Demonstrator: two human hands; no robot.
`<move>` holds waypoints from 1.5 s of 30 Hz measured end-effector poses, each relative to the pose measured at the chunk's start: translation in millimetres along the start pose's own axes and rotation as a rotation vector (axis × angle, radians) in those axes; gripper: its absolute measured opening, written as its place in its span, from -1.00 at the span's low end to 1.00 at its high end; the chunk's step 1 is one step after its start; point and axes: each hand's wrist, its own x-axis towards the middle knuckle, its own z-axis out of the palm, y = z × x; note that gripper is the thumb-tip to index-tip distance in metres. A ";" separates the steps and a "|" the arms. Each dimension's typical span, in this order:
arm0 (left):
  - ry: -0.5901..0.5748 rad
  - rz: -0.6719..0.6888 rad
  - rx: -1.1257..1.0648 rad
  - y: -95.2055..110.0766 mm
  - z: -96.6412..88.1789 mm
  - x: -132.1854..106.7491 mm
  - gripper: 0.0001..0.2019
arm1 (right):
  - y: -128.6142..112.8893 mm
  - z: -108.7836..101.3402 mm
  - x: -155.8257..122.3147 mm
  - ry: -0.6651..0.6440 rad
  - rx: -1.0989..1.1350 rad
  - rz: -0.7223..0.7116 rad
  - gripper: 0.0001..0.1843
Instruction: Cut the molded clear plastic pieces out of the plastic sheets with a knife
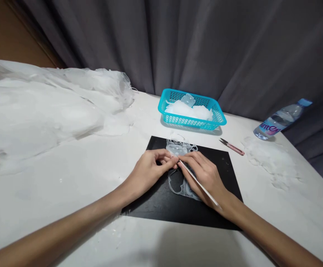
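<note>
My left hand [157, 163] is closed in a pinch on a translucent white lacy piece [178, 149], its thumb and fingertips meeting at the near edge. My right hand [203, 172] grips a thin white stick [198, 181] whose tip reaches the left fingertips; the other end points back toward my wrist. Both hands meet over a black mat [155, 202]. More of the lacy material, with a looped strand, spreads on the mat below and partly under my right hand. The stick's exact tip is hidden by the fingers.
A turquoise basket [164, 111] with white pieces stands behind the mat. Pink-handled thread snips [232, 146] lie to its right, near a heap of white scraps [272, 159] and a water bottle [280, 120]. A large pile of sheer white material [47, 111] covers the left side.
</note>
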 end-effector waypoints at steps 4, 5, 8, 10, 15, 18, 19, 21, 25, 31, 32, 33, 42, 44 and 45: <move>0.000 0.026 0.027 -0.6 -1.7 3.3 -0.78 | -0.8 -1.7 2.9 0.013 0.139 0.108 -0.85; 0.002 0.009 0.037 -0.7 -2.4 3.8 -0.79 | 1.3 -3.7 5.1 0.024 0.175 0.161 -0.86; 0.013 -0.077 0.080 0.5 -5.3 4.3 -0.80 | 18.5 -13.4 13.7 0.115 0.264 0.371 -0.84; 0.027 -0.116 0.116 2.5 -7.4 4.4 -0.77 | 38.5 -20.6 19.0 0.202 0.318 0.522 -0.81; 0.008 -0.143 0.162 7.6 -12.6 5.2 -0.75 | 76.4 -32.7 26.0 0.325 0.468 0.657 -0.73; -0.048 -0.149 0.322 8.7 -18.4 4.7 -0.74 | 67.0 -38.7 30.1 0.193 0.557 0.542 -0.76; -0.010 -0.100 0.423 9.1 -20.5 4.3 -0.73 | 59.6 -41.0 31.8 0.114 0.581 0.488 -0.77; 0.152 0.093 0.619 10.2 -23.7 3.6 -0.67 | 43.0 -45.6 35.0 -0.026 0.612 0.400 -0.80; 0.123 0.503 0.713 11.1 -22.4 5.8 -0.35 | 19.3 -52.1 37.3 -0.178 0.628 0.306 -0.85; -0.103 0.329 0.414 3.5 -19.6 13.5 -0.72 | 14.2 -56.3 35.8 -0.025 0.610 0.385 -0.76; -0.101 0.277 0.371 2.8 -20.7 14.2 -0.70 | 16.2 -54.4 35.3 0.015 0.564 0.387 -0.77; -0.106 0.237 0.336 2.6 -22.1 14.7 -0.68 | 19.0 -51.2 34.2 0.034 0.509 0.370 -0.75; -0.068 0.174 0.293 3.0 -21.5 10.6 -0.82 | 31.3 -20.3 17.0 -0.104 0.090 -0.045 -0.91; -0.073 0.162 0.274 4.2 -19.7 9.4 -0.78 | 26.9 -21.8 17.2 -0.068 0.089 -0.061 -0.90; -0.085 0.161 0.263 5.2 -19.0 8.9 -0.75 | 24.7 -22.4 17.4 -0.060 0.085 -0.072 -0.87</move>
